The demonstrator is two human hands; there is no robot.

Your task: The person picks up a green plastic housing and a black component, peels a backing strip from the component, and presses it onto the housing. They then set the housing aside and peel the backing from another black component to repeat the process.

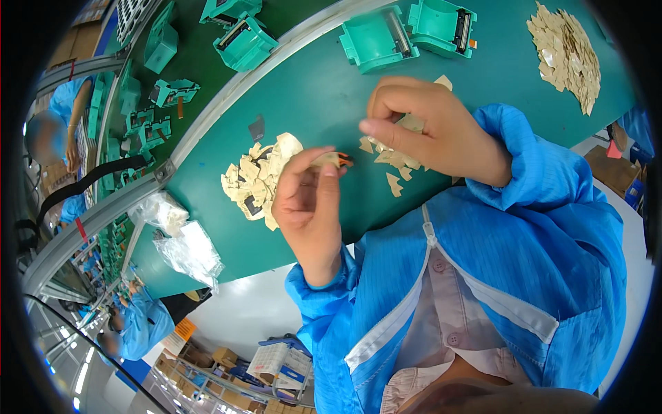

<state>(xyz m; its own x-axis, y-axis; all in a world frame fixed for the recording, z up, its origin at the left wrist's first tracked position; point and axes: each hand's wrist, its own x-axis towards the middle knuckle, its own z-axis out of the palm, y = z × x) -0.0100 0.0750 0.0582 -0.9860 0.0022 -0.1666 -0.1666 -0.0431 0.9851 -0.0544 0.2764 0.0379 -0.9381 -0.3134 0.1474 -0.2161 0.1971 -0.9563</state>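
Note:
My left hand (pixel 310 207) is closed, thumb and forefinger pinching a small flat cream piece (pixel 329 159) with an orange and black end. To its right, my right hand (pixel 441 127) hovers with curled fingers, thumb and forefinger close together; whatever they hold is too small or hidden to make out. Beneath the right hand lies a loose pile of cream paper-like pieces (pixel 394 157), partly covered by it. Another heap of cream scraps (pixel 258 181), mixed with small dark pieces, sits beside my left hand. One dark grey square (pixel 256 128) rests apart, beyond that heap.
Green plastic housings (pixel 376 41) stand at the table's far edge, others (pixel 245 43) beyond a metal rail (pixel 214 114). A larger cream pile (pixel 564 55) is at far right. Clear plastic bags (pixel 189 252) lie at left. People in blue (pixel 145 321) are at the left.

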